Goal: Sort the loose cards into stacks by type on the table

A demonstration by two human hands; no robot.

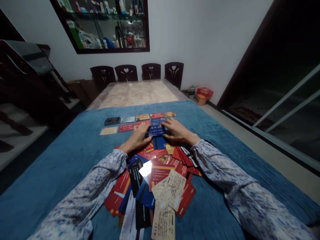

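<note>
Between my two hands, a blue card (156, 130) with pale print is held by its side edges, close above the cloth. My left hand (138, 136) has its fingers bent against the left edge. On the right edge, the fingers and thumb of my right hand (178, 130) are closed. Behind it lies another blue card (158, 121). Sorted rows beyond the hands include a black stack (112, 121), a silver card (127, 119), a yellow card (142, 117), a red card (126, 127) and a cream card (108, 130). Nearer me spreads a loose pile with red cards (161, 171) and beige cards (174, 188).
A blue cloth (82, 146) covers the near part of the marble-topped table (135, 93). Several dark chairs (151, 71) stand at its far end. A glass-shelved cabinet (107, 28) is set in the wall, and an orange bucket (201, 99) sits on the floor.
</note>
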